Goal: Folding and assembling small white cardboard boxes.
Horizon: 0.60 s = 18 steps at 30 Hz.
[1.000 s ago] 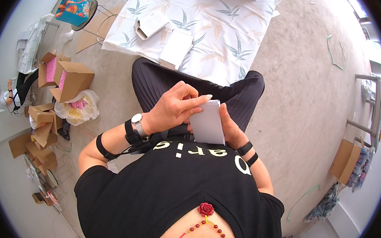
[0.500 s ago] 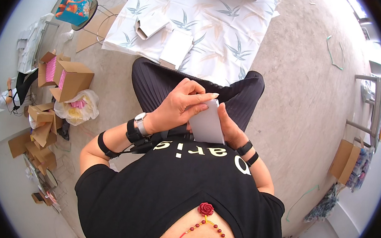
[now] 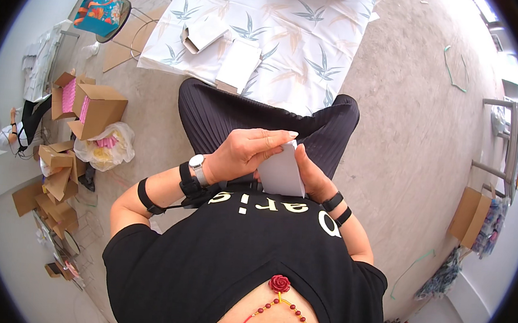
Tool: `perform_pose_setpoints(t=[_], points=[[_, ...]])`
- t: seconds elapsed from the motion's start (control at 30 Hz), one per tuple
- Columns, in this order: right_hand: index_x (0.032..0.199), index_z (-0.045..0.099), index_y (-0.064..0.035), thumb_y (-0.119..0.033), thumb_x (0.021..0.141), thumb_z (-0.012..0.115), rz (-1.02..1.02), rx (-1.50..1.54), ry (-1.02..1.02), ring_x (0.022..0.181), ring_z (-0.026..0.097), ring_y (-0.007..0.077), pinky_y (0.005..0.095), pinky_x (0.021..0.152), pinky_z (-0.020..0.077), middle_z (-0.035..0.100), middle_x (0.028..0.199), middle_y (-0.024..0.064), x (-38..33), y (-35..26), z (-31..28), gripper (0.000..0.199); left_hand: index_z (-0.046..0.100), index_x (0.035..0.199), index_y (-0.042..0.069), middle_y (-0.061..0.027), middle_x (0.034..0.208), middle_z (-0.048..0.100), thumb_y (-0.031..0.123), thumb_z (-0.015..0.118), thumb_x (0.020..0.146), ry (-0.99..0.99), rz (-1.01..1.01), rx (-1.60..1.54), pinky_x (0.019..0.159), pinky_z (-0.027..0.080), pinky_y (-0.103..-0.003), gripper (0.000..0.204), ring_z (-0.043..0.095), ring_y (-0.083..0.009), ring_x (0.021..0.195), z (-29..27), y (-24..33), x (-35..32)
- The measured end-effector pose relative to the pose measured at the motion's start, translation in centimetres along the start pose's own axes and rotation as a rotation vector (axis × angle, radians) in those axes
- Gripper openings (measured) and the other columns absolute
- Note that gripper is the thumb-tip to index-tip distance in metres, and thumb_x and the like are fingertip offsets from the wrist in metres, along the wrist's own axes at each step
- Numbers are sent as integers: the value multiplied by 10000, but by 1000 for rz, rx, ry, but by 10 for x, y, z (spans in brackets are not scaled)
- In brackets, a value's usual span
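A slim white box [image 3: 284, 174] stands on end against my black shirt, above my lap. My right hand [image 3: 311, 172] grips its right side, with the thumb up along the edge near the top. From the left, my left hand [image 3: 249, 150] is closed at the box's far upper end, its fingers pressed together over the top edge and the thumb beneath them. The fingertips behind the box are hidden. Beyond my knees, a white carton [image 3: 206, 33] with its end flaps apart and a flat white box [image 3: 240, 64] lie on the table.
A white leaf-patterned cloth covers the table [image 3: 285, 43] ahead. More white boxes lie at its far edge. On the left are a stool with a blue bag [image 3: 99, 15], brown cartons [image 3: 104, 105], a plastic bag [image 3: 108, 146] and another person [image 3: 10, 135]. At right stands a metal rack [image 3: 508, 143].
My left fingers have straightened and drawn together over the box's top end, and the hand has dropped slightly. My right hand and the box have barely moved.
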State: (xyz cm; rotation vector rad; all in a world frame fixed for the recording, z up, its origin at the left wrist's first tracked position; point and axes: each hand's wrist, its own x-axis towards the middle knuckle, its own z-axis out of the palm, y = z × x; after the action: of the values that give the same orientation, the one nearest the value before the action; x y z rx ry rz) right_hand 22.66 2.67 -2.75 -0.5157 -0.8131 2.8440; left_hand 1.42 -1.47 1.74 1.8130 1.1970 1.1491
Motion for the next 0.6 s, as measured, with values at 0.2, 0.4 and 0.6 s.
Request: perform_pose_setpoints(t=[0.2,0.4,0.6], points=[[1456,455,33,-809,918,448,-18,52,-21,1125,676,288,389,966,566,625,1297,235,8,-6,5,998,756,1165,17,-74,1011,780,90,688,986,-108,-485,-367,770,552,-229,205,697,-80,889,-24,9,22],[1470,456,42,-894,878,334,26,-87,-20,1197,644,287,416,1027,533,588,1369,225,9,-7,3,1115,775,1054,6,-66,945,780,95,735,942,-164,-296,-231,778,562,-244,148,715,-94,859,-35,9,33],[1470,453,50,-889,879,352,31,-72,-19,1200,643,283,407,1020,539,589,1368,227,8,-6,5,1114,774,1016,2,-59,918,772,82,754,913,-178,-439,-359,790,563,-244,132,712,-91,855,-35,6,32]])
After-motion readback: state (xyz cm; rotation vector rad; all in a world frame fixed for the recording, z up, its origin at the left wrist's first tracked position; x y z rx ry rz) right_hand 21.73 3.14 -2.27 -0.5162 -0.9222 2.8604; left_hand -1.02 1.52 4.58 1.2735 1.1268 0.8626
